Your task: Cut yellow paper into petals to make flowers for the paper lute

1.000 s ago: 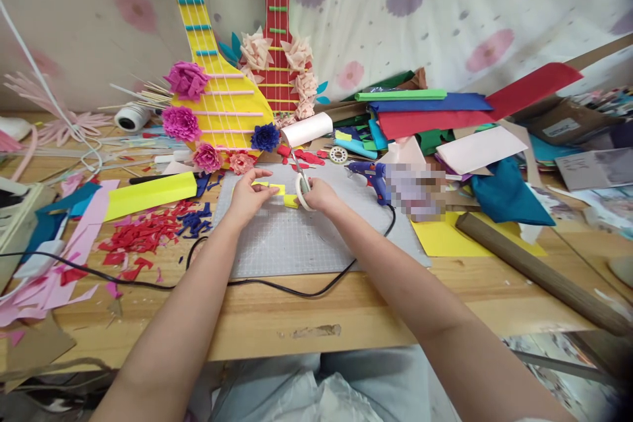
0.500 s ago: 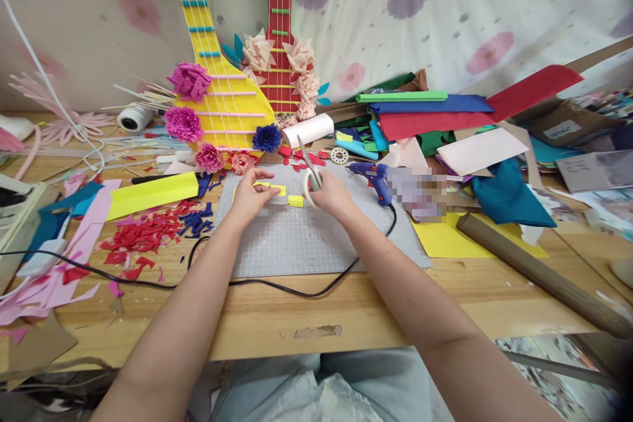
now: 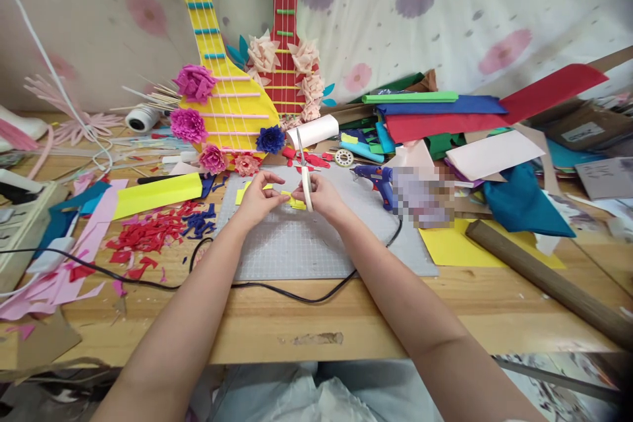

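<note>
Over the grey cutting mat [image 3: 291, 250] my two hands are close together. My right hand [image 3: 324, 198] is closed around a pair of scissors [image 3: 306, 190], the pale handle loop facing me and the metal blades pointing up and away. Its fingertips reach a small yellow paper piece [image 3: 299, 204] between the hands. My left hand [image 3: 262, 201] has thumb and forefinger brought together at a yellow bit beside that piece. More yellow paper [image 3: 241, 196] lies on the mat, partly hidden behind the left hand.
A blue glue gun [image 3: 378, 181] rests right of the mat, its black cord [image 3: 306, 299] crossing in front. Yellow [image 3: 237, 109] and red [image 3: 284, 89] flower-decorated paper instruments stand behind. Red scraps [image 3: 153, 234] lie left; a brown tube [image 3: 534, 277] lies right.
My right hand has moved slightly left and turned, so the scissors' loop shows edge-on. Its fingertips have come to the small yellow piece on the mat, and the hands are closer together.
</note>
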Action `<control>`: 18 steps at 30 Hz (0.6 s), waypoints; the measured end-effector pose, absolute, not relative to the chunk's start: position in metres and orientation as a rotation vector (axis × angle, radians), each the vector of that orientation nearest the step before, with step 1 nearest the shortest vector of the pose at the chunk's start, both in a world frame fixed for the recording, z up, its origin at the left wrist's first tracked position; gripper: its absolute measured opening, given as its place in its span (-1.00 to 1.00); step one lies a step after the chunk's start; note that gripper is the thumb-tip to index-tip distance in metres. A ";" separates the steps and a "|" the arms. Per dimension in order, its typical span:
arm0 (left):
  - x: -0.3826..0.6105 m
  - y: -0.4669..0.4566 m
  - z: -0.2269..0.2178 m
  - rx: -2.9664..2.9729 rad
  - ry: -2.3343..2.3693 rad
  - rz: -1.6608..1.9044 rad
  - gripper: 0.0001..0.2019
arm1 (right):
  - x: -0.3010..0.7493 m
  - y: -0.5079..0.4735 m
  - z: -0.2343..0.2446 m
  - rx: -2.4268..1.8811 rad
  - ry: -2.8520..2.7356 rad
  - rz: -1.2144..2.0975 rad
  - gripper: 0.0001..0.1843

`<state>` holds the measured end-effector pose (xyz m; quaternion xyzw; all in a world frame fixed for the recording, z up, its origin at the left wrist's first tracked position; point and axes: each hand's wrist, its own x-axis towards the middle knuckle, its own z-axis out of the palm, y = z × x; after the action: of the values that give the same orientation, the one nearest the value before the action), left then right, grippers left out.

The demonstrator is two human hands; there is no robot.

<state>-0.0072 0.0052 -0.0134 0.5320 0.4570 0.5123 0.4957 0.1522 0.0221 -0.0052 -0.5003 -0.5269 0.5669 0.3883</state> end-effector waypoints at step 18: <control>0.013 -0.013 0.016 0.542 1.181 1.405 -0.62 | 0.129 0.016 0.008 -1.175 -1.067 1.430 -0.53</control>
<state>0.0135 -0.0133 0.0164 0.2315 0.5044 0.6002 0.5760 0.1295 0.0162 0.0077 -0.4822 -0.4376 0.5864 0.4818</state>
